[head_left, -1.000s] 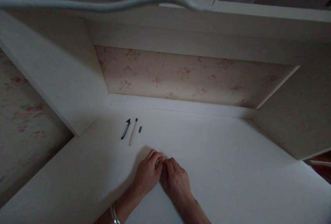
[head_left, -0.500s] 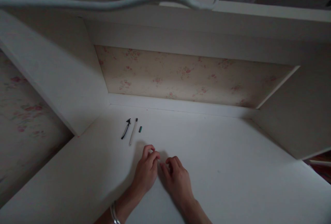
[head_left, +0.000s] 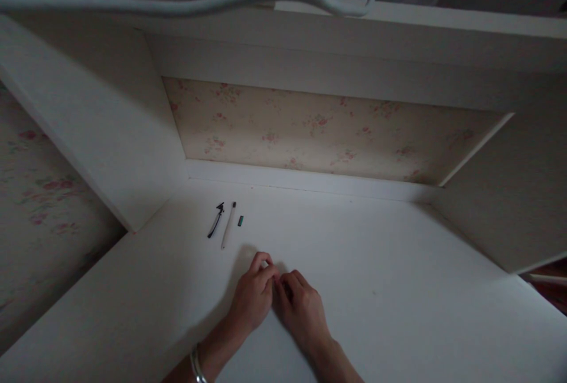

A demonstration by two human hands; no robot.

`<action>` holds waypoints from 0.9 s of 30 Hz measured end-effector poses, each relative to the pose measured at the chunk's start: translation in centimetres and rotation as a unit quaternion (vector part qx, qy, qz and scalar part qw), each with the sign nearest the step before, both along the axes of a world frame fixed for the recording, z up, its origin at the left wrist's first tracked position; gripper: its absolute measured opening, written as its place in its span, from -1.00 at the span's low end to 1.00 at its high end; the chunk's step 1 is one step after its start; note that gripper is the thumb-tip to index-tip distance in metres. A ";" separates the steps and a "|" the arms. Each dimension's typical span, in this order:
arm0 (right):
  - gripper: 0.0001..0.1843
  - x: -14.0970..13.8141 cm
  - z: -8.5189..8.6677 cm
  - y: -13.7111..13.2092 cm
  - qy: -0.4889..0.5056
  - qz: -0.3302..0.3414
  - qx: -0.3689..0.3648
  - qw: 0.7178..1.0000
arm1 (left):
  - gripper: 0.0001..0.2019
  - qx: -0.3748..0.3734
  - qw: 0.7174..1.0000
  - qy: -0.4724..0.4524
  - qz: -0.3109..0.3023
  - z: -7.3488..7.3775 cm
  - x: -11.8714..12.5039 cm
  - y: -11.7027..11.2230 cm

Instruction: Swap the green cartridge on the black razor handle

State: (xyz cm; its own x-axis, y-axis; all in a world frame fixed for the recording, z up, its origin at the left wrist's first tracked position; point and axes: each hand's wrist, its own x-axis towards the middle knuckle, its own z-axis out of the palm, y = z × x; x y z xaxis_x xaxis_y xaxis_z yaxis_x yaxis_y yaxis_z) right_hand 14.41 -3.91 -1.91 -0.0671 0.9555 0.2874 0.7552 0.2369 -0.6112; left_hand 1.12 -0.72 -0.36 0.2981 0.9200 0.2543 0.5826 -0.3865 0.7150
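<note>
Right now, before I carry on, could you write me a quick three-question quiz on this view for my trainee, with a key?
1. Multiple choice: as the picture shows it, where does the small green piece lie relative to the pale toothbrush?
a) to its left
b) to its right
c) on top of it

2. True or false: the silver bracelet is on the left arm.

3. Open: can you tell whether the left hand or the right hand holds anything?

Key:
1. b
2. True
3. No; anything between them is hidden or too small to make out.
</note>
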 end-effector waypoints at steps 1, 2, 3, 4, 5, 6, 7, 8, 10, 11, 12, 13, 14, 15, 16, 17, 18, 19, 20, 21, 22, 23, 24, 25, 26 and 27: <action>-0.76 0.0 0.0 0.0 0.001 0.001 -0.003 1.000 | -0.70 0.000 1.000 0.001 -0.001 0.0 0.0 0.0; -0.76 0.0 0.1 0.0 0.003 0.001 -0.006 1.000 | -0.70 0.000 1.000 0.001 0.000 -0.1 0.0 0.0; -0.76 -0.1 0.1 0.0 0.004 0.001 -0.009 1.000 | -0.71 -0.001 1.000 0.000 0.001 -0.1 0.0 0.0; -0.76 -0.1 0.2 0.0 0.005 0.001 -0.013 1.000 | -0.72 -0.002 1.000 -0.002 0.002 -0.1 0.0 0.0; -0.76 -0.1 0.2 0.0 0.005 0.002 -0.015 1.000 | -0.73 -0.003 1.000 -0.004 0.004 -0.1 0.0 0.1; -0.76 -0.1 0.2 0.0 0.004 0.003 -0.017 1.000 | -0.74 -0.004 1.000 -0.005 0.004 -0.1 0.0 0.1; -0.76 -0.1 0.2 0.0 0.003 0.004 -0.018 1.000 | -0.74 -0.005 1.000 -0.007 0.003 -0.1 0.0 0.1; -0.76 -0.1 0.2 0.0 0.003 0.005 -0.016 1.000 | -0.75 -0.005 1.000 -0.008 0.002 -0.1 0.0 0.1; -0.77 -0.1 0.2 0.0 0.002 0.005 -0.012 1.000 | -0.75 -0.006 1.000 -0.010 0.002 -0.1 0.0 0.1; -0.77 -0.1 0.2 0.0 0.002 0.004 -0.012 1.000 | -0.75 -0.006 1.000 -0.010 0.002 -0.1 0.0 0.1; -0.77 -0.1 0.2 0.0 0.005 0.003 -0.013 1.000 | -0.75 -0.005 1.000 -0.010 0.001 -0.1 0.0 0.1; -0.76 -0.1 0.2 0.0 0.010 0.001 -0.014 1.000 | -0.75 -0.005 1.000 -0.008 0.001 -0.1 0.0 0.1; -0.76 -0.1 0.2 0.0 0.017 0.002 -0.017 1.000 | -0.75 -0.004 1.000 -0.006 0.000 -0.1 0.0 0.1; -0.76 -0.2 0.3 0.0 0.026 0.004 -0.020 0.999 | -0.75 -0.003 1.000 -0.003 -0.002 -0.1 0.0 0.1; -0.75 -0.2 0.3 0.1 0.036 0.008 -0.022 0.999 | -0.76 -0.001 1.000 0.001 -0.004 -0.1 0.0 0.0; -0.74 -0.2 0.3 0.1 0.046 0.011 -0.024 0.999 | -0.77 0.001 1.000 0.006 -0.006 -0.1 0.0 0.0; -0.74 -0.2 0.4 0.1 0.058 0.016 -0.028 0.998 | -0.77 0.002 1.000 0.010 -0.008 -0.1 0.1 0.0; -0.73 -0.1 0.5 0.2 0.070 0.019 -0.033 0.997 | -0.78 0.004 1.000 0.013 -0.009 -0.1 0.1 0.0; -0.73 -0.1 0.6 0.3 0.084 0.021 -0.038 0.996 | -0.78 0.007 1.000 0.015 -0.008 -0.1 0.1 0.0; -0.73 -0.1 0.7 0.3 0.099 0.023 -0.045 0.994 | -0.77 0.010 1.000 0.015 -0.007 -0.1 0.2 0.0; -0.73 0.0 0.8 0.4 0.114 0.025 -0.052 0.992 | -0.77 0.013 1.000 0.014 -0.007 -0.1 0.2 0.0; -0.73 0.1 0.9 0.5 0.131 0.026 -0.060 0.989 | -0.76 0.018 1.000 0.012 -0.008 -0.1 0.2 0.0; -0.73 0.1 1.0 0.6 0.150 0.026 -0.069 0.986 | -0.75 0.021 1.000 0.011 -0.012 -0.1 0.2 0.0; -0.73 0.2 1.1 0.6 0.173 0.025 -0.077 0.982 | -0.75 0.024 1.000 0.011 -0.016 -0.2 0.3 0.0; -0.74 0.3 1.1 0.7 0.198 0.023 -0.087 0.976 | -0.74 0.026 0.999 0.012 -0.020 -0.2 0.3 0.1; -0.75 0.4 1.1 0.8 0.222 0.020 -0.095 0.970 | -0.74 0.027 0.999 0.015 -0.022 -0.2 0.3 0.1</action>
